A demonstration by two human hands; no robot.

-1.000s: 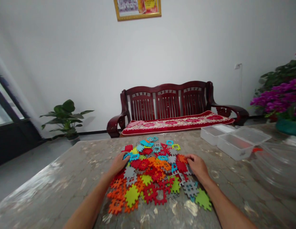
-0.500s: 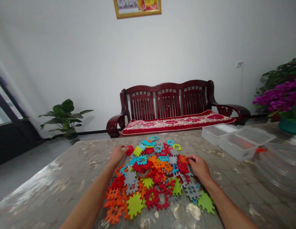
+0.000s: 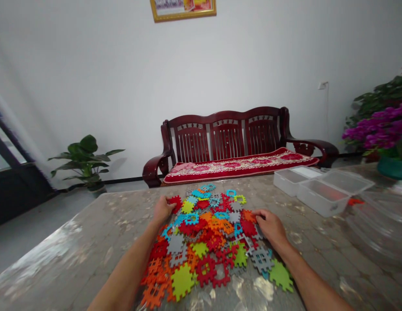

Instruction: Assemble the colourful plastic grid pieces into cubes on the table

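Red piece (image 3: 175,204): at the far left edge of the pile of toothed puzzle pieces (image 3: 207,233), by a lime piece (image 3: 188,207). Left hand (image 3: 162,210) has it by its left side, fingers narrow, tips on the edge.

Change: a second ago this hand was lower, on a blue piece. The blue piece (image 3: 191,218) now lies free on the pile, just nearer than the lime one. My reading: the left hand's attention has passed from blue to red, with the blue one left among the others.

Right hand (image 3: 270,224): little changed. Thumb and finger narrow, touching the right edge of an orange piece (image 3: 248,216) on the pile's right side. Whether it is gripped or only steadied, cannot tell. A dark red piece (image 3: 248,227) lies just nearer.

Near edge of pile: large lime square (image 3: 183,281) towards the left, green piece (image 3: 280,275) out at the right, close to the right forearm. Pieces overlap; nothing seen joined for certain.

Outward: grey patterned table (image 3: 116,242) under all. To the right, a clear plastic box (image 3: 322,203), its lid open. Far side, beyond the table, a dark wooden bench (image 3: 227,134) with a red cover (image 3: 240,166). Potted plant (image 3: 86,157) far left.
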